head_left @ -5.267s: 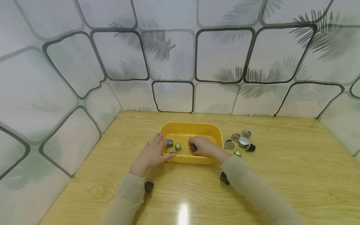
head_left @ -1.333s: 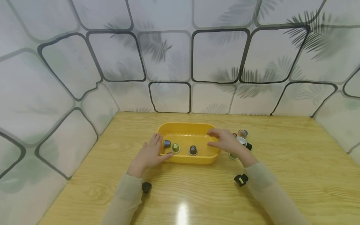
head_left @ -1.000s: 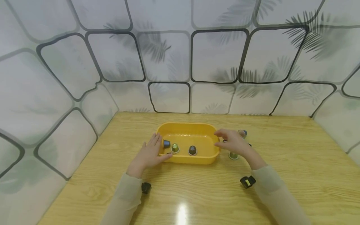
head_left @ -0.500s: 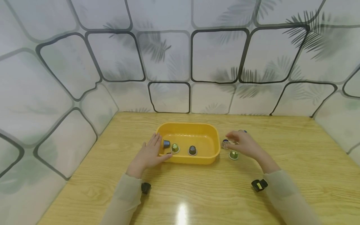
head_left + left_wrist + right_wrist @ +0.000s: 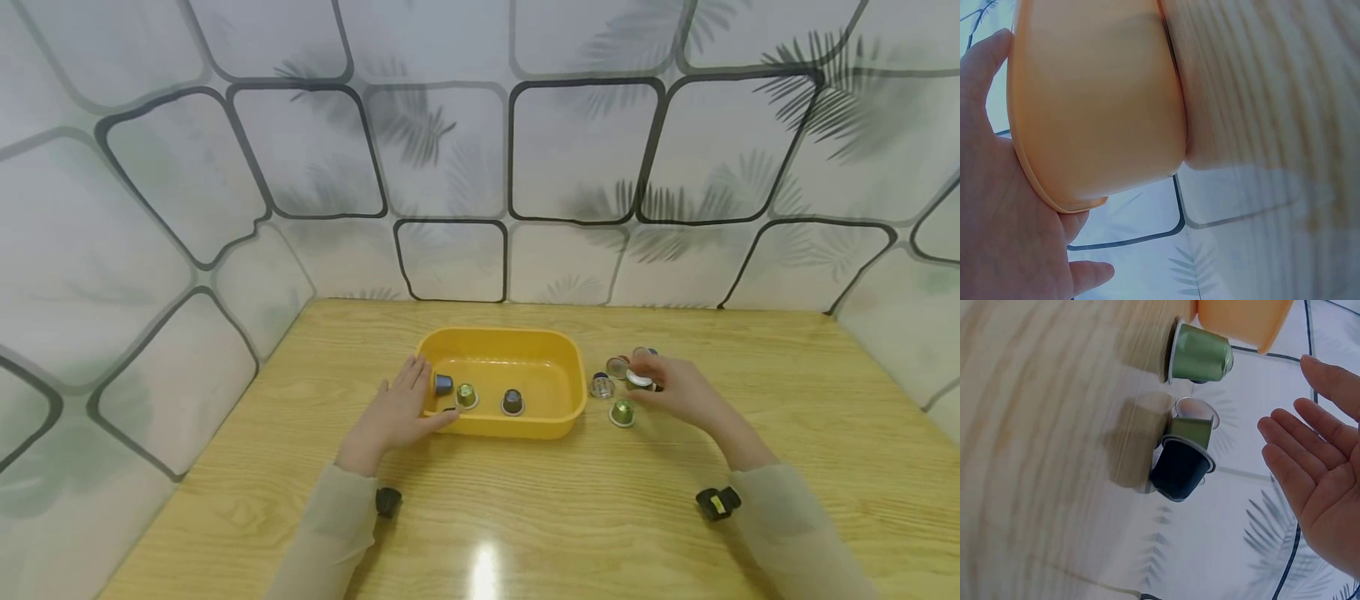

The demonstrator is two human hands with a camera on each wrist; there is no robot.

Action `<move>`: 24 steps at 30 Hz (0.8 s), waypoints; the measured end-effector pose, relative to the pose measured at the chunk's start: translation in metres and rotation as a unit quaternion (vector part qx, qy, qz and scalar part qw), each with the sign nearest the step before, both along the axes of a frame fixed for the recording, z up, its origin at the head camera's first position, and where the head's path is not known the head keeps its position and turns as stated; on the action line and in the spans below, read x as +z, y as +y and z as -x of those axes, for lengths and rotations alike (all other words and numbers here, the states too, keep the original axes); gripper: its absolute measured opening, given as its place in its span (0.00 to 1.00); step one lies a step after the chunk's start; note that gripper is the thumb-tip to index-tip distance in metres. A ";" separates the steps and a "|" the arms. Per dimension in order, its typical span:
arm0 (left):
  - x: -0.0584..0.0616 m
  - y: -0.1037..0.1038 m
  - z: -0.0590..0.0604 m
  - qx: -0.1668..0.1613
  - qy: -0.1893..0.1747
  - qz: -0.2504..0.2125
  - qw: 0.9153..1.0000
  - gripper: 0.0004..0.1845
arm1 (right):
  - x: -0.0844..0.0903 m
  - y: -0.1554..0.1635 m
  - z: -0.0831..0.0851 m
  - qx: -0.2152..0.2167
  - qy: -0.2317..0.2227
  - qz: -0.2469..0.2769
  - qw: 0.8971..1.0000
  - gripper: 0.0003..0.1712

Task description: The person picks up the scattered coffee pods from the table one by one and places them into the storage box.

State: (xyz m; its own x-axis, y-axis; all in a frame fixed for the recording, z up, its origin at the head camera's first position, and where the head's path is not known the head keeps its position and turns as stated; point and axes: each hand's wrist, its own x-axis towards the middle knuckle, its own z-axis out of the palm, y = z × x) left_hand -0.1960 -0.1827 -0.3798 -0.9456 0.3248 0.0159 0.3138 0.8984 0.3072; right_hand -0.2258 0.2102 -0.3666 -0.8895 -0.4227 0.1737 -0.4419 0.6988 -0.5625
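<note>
My left hand (image 5: 390,417) lies over the left end of a yellow tray (image 5: 525,428), its fingers straight on the rim; the left wrist view shows the tray's outer wall (image 5: 1097,100) beside the palm. Inside the tray are a blue coffee capsule (image 5: 443,384), a green one (image 5: 467,396) and a dark grey one (image 5: 512,402). My right hand (image 5: 678,392) hovers at the loose capsules right of the tray, nearest one with a silver lid (image 5: 637,380). In the right wrist view its fingers are extended, apart from the black capsule (image 5: 1180,469), with nothing held.
Right of the tray stand a green capsule (image 5: 622,414), a capsule with a patterned lid (image 5: 602,387) and a red-edged one (image 5: 617,367). A patterned curtain (image 5: 450,258) hangs behind the wooden table (image 5: 555,525). Black wrist cameras (image 5: 717,503) sit on both wrists.
The right hand has let go of the dark grey capsule inside the tray and moved right, out over the loose capsules. The left hand has stayed on the tray's rim.
</note>
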 end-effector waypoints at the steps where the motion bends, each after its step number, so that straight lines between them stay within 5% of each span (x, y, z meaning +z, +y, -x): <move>1: 0.000 0.000 0.000 0.001 -0.001 0.002 1.000 0.48 | -0.001 0.002 0.000 -0.001 -0.002 0.003 1.000 0.24; 24: 0.001 -0.001 -0.001 0.001 -0.004 0.005 1.000 0.48 | 0.001 0.024 0.014 -0.036 -0.015 0.001 0.999 0.24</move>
